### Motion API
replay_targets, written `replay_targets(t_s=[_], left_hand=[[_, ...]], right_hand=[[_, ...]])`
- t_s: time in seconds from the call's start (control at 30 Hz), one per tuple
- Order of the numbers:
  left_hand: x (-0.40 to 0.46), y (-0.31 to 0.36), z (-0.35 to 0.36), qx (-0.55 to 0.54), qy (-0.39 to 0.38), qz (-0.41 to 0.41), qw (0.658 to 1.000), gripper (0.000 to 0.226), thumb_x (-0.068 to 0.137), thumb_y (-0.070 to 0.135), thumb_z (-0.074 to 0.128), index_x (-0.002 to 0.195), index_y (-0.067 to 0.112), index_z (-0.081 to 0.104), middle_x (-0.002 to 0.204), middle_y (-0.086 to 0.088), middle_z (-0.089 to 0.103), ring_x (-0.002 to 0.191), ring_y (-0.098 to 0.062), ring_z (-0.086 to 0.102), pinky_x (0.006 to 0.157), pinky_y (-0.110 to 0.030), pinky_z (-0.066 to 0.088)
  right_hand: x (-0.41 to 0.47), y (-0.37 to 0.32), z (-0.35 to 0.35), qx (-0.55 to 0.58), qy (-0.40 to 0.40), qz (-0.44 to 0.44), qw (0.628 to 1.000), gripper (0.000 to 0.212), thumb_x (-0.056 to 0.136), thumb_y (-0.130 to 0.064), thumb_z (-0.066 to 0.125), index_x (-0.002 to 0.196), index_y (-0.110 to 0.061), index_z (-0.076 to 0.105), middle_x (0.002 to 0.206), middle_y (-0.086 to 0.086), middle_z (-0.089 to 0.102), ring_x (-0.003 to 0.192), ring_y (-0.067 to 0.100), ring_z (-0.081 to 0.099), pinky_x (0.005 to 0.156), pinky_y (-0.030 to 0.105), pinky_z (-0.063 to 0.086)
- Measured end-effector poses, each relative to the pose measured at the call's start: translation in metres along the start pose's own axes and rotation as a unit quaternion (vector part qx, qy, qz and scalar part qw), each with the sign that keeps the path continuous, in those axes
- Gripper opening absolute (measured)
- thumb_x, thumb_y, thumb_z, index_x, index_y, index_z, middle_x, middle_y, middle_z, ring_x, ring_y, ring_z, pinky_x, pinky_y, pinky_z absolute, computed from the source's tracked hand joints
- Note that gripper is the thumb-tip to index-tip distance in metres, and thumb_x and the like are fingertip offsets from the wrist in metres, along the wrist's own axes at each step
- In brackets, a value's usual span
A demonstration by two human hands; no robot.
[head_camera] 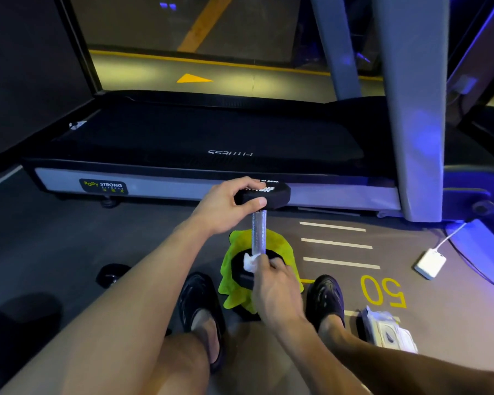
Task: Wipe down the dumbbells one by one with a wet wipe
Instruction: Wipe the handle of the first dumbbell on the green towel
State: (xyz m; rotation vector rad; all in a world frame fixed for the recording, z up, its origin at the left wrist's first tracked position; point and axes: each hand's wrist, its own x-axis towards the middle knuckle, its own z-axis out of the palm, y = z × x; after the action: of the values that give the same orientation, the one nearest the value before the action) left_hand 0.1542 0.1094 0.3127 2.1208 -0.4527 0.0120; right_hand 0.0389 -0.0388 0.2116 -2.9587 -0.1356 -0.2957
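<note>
A black dumbbell stands upright on a lime-green cloth on the floor between my feet. Its silver knurled handle runs from the lower head up to the top head. My left hand grips the top head from the left, thumb across its side. My right hand pinches a white wet wipe against the base of the handle, on the lower head. A second black dumbbell lies on the floor to the left, partly behind my left forearm.
A treadmill lies across the view just beyond the dumbbell, its grey upright at the right. A wet wipe pack sits by my right foot. A white charger with a cable lies further right. Black sandals are on both feet.
</note>
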Motion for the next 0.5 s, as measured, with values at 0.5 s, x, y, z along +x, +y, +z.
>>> replay_targets(t_s=[0.5], left_hand=[[0.002, -0.003, 0.003, -0.019, 0.005, -0.007, 1.000, 0.029, 0.092, 0.045, 0.074, 0.121, 0.042, 0.069, 0.136, 0.025, 0.064, 0.105, 0.006, 0.062, 0.090, -0.025, 0.044]], right_hand=[[0.012, 0.044, -0.020, 0.440, 0.077, 0.253, 0.858, 0.010, 0.104, -0.021, 0.053, 0.098, -0.020, 0.061, 0.085, -0.005, 0.066, 0.091, 0.026, 0.063, 0.068, 0.031, 0.040]])
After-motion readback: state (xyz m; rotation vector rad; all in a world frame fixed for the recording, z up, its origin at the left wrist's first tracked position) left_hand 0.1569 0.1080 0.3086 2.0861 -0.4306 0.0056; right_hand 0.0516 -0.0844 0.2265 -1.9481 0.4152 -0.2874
